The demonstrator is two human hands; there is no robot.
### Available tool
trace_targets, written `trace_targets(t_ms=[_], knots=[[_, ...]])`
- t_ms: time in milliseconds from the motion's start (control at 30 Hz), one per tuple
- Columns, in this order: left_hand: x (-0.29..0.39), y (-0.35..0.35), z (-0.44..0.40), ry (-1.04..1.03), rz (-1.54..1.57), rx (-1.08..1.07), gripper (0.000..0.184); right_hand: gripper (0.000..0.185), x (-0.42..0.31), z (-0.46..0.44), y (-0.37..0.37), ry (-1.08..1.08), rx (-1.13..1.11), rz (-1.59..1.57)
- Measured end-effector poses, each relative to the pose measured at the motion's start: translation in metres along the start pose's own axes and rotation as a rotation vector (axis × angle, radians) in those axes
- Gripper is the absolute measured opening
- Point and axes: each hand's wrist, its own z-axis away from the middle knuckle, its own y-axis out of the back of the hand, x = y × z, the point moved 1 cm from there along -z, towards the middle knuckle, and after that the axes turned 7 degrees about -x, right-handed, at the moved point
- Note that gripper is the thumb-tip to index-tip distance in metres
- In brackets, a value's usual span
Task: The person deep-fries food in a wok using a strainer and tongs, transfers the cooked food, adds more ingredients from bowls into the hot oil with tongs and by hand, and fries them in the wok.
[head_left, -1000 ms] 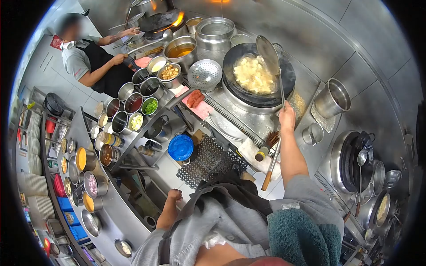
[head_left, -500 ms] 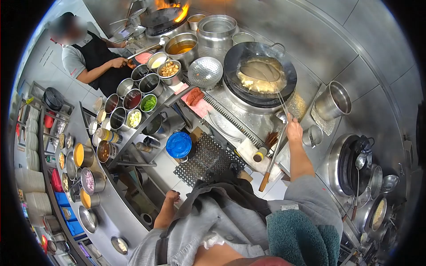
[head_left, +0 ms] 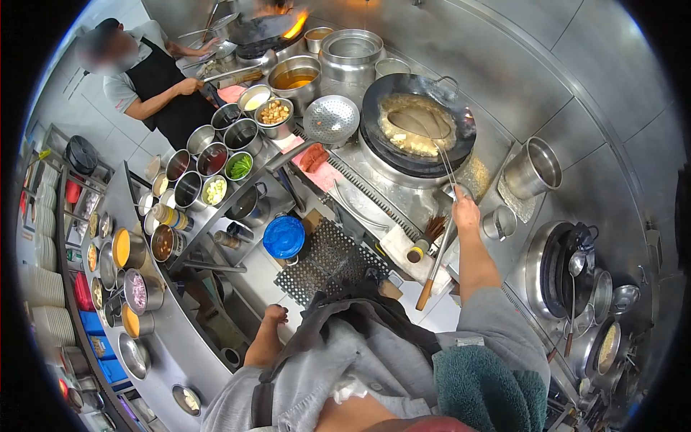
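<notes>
My right hand (head_left: 466,213) is closed round the thin metal handle of a mesh skimmer (head_left: 416,124). The skimmer's head lies in bubbling oil with pale food pieces (head_left: 407,144) inside a black wok (head_left: 374,137) on the burner. Beside the same hand, a wooden-handled ladle (head_left: 435,270) rests on the stove edge. Low at my side hangs my left hand (head_left: 275,314), fingers curled in, with no object visible in it.
A co-worker (head_left: 155,86) stands at upper left near a flaming wok (head_left: 263,36). Sauce and ingredient pots (head_left: 214,159) fill the rack, with a perforated strainer (head_left: 331,119) beside them. A brush (head_left: 434,229), steel pot (head_left: 533,169) and second wok station (head_left: 568,270) are right.
The skimmer has gone from raised at the wok's right side down into the oil, over the food. My right hand moved with it. The co-worker has shifted posture. My left hand stays low.
</notes>
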Motion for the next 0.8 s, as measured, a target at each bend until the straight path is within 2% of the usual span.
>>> trace_targets(t_ms=[33, 133, 267, 333, 367, 400, 433, 467, 533, 567, 600, 633, 667, 700, 733, 800], knots=[[0.002, 0.0, 0.004, 0.127, 0.137, 0.011, 0.021, 0.056, 0.001, -0.001, -0.002, 0.003, 0.0, 0.0], [-0.017, -0.002, -0.015, 0.121, 0.261, 0.007, 0.021, 0.057, 0.005, -0.002, -0.004, -0.006, 0.013, -0.004], [-0.025, -0.012, -0.009, 0.165, 0.244, 0.065, 0.018, 0.055, 0.004, 0.0, -0.002, 0.015, -0.002, 0.003], [-0.015, -0.009, 0.016, 0.153, 0.171, 0.06, 0.015, 0.051, 0.001, 0.008, 0.002, 0.045, 0.08, -0.009], [-0.02, -0.011, 0.015, 0.159, 0.188, 0.062, 0.015, 0.046, -0.001, 0.014, 0.001, 0.171, 0.247, -0.003], [-0.037, -0.013, 0.001, 0.093, 0.189, 0.056, 0.013, 0.046, -0.014, 0.023, 0.007, 0.193, 0.241, 0.0], [-0.055, -0.012, -0.01, 0.027, 0.193, 0.053, 0.012, 0.042, -0.039, 0.039, 0.022, 0.309, 0.404, -0.103], [-0.075, -0.008, -0.011, -0.025, 0.59, 0.029, 0.01, 0.038, -0.064, 0.057, 0.033, 0.427, 0.56, -0.212], [-0.053, -0.007, 0.03, -0.007, 0.705, 0.298, 0.024, 0.028, -0.111, 0.092, 0.032, 0.604, 0.378, -0.422], [-0.118, -0.005, -0.026, -0.334, 0.182, 0.407, 0.038, 0.025, -0.134, 0.109, 0.017, 0.613, 0.239, -0.466], [-0.09, 0.001, 0.009, -0.039, 0.502, 0.475, 0.038, 0.021, -0.156, 0.126, -0.002, 0.644, 0.082, -0.504], [-0.084, 0.008, 0.029, -0.111, 0.479, 0.556, 0.033, 0.021, -0.177, 0.142, -0.022, 0.761, -0.057, -0.552], [-0.066, 0.016, 0.066, -0.148, 0.615, 0.563, 0.03, 0.021, -0.196, 0.157, -0.04, 0.898, -0.22, -0.591], [-0.052, 0.028, 0.101, -0.132, 0.473, 0.704, 0.03, 0.021, -0.211, 0.171, -0.055, 0.992, -0.38, -0.511], [-0.067, 0.033, 0.105, -0.154, 0.54, 0.811, 0.033, 0.021, -0.226, 0.183, -0.069, 1.092, -0.534, -0.411], [-0.09, 0.045, 0.135, -0.219, 0.667, 1.079, 0.041, 0.023, -0.248, 0.203, -0.078, 1.077, -0.733, -0.333]])
